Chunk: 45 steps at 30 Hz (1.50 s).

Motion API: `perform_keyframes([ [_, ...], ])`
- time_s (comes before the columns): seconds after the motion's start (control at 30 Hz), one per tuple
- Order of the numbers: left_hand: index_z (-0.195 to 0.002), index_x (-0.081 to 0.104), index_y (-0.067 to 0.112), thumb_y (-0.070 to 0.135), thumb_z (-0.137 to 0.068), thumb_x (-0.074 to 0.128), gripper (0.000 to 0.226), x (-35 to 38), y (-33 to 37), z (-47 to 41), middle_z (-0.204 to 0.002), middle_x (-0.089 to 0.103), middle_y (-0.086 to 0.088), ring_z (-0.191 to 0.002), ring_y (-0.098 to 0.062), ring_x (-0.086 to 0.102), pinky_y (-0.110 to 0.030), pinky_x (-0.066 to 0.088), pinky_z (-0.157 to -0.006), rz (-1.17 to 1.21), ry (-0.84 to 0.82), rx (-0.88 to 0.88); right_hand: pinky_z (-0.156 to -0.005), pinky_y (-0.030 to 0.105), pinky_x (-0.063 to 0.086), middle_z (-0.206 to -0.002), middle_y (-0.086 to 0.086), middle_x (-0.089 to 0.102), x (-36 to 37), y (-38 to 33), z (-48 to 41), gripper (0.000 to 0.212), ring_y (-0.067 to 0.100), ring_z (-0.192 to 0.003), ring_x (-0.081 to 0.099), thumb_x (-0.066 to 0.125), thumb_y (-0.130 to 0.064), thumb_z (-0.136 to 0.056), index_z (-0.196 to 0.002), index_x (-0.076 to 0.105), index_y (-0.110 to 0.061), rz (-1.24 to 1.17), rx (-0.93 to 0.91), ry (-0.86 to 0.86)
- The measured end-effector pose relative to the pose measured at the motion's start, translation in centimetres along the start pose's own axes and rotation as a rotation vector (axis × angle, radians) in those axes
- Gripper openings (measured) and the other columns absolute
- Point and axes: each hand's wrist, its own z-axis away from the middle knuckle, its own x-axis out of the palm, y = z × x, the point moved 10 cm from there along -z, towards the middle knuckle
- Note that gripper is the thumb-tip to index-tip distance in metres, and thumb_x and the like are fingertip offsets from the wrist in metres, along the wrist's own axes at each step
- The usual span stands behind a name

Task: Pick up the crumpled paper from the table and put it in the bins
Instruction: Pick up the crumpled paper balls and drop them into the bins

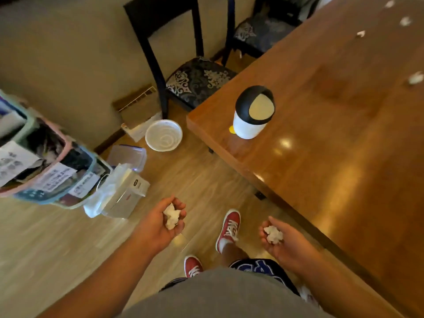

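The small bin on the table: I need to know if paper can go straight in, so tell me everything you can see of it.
The small bin is a white, plastic-looking cylinder with a black domed top holding a pale swing flap, which looks closed. It stands upright near the corner of the wooden table, apart from both hands. A small yellow piece sits at its base. Nothing else touches it.

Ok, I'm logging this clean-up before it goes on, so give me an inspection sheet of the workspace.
Surface: wooden table, glossy, with glare spots.
Job's things: crumpled paper in left hand; another wad in right hand; four scraps on the far table; small swing-lid bin near the table corner; white basket on the floor.
Clutter: stacked bins of papers, plastic containers.
Grippers: both hands cupped around paper.
Cables: nothing seen.
Surroundings: two chairs, wood floor, beige wall.
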Motion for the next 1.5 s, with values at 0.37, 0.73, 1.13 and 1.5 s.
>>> perform_keyframes([
  [0.37,-0.062,0.062,0.015,0.028,-0.088,0.058,0.029,15.3,7.7,-7.0,-0.062,0.063,0.0,-0.05,-0.011,0.06,-0.02,0.046,-0.038,-0.051,-0.031,0.004,-0.058,0.029,0.051,-0.08,0.013,0.065,1.6,-19.4,-3.3,0.02,0.021,-0.067,0.063,0.057,-0.023,-0.094,-0.09,0.065,-0.005,0.133,-0.376,0.179],
  [0.73,-0.062,0.066,0.015,0.031,-0.078,0.062,0.023,19.6,14.9,-9.2,-0.066,0.063,0.0,-0.053,-0.01,0.061,-0.019,0.048,-0.042,-0.1,-0.107,0.005,-0.063,0.023,0.051,-0.068,-0.009,0.067,8.8,-37.2,7.3,0.017,0.009,-0.066,0.064,0.055,-0.031,-0.091,-0.075,0.06,-0.029,0.019,-1.339,0.505],
  [1.13,-0.066,0.063,0.015,0.03,-0.076,0.065,0.018,22.9,19.7,-10.5,-0.065,0.065,-0.002,-0.052,-0.009,0.061,-0.02,0.048,-0.041,-0.382,-0.163,0.007,-0.083,0.037,0.056,-0.093,-0.012,0.072,8.6,-30.4,-1.4,0.029,0.004,-0.09,0.067,0.039,-0.052,-0.095,-0.093,0.065,-0.039,0.303,-0.988,0.468],
  [1.5,-0.073,0.06,0.023,0.035,-0.09,0.06,0.021,43.5,14.0,-1.0,-0.071,0.062,0.002,-0.064,-0.006,0.058,-0.031,0.049,-0.059,-1.477,-0.742,0.977,-0.071,0.037,0.055,-0.077,0.0,0.072,1.2,-22.8,-4.1,0.025,0.022,-0.079,0.068,0.052,-0.035,-0.095,-0.081,0.069,-0.023,0.315,-0.707,0.47],
])
